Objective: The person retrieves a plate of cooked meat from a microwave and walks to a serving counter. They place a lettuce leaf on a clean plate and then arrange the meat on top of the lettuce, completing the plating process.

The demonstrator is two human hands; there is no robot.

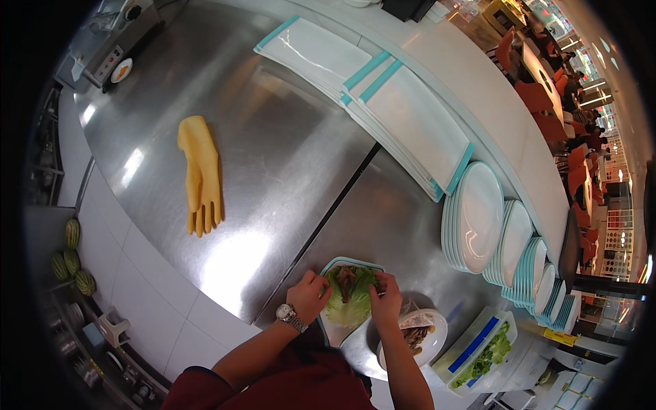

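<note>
A leafy lettuce piece [349, 300] lies on a white plate with a teal rim [337, 335] at the front edge of the steel counter. My left hand [309, 297], with a metal watch above it, pinches the lettuce's left edge. On the opposite side my right hand [385, 300] has its fingertips at the leaf's right edge, thumb and fingers close together. Just beyond my right forearm stands a round white bowl [435, 335] holding browned food [416, 338] and some clear plastic film. The forearm hides part of that bowl.
A yellow rubber glove [201, 177] lies on the steel counter [287, 169]. Rectangular trays [415, 123] and oval plates [474, 220] are stacked along the far ledge. A plastic container of greens [482, 359] sits at right. Watermelons [72, 261] rest on a shelf at left.
</note>
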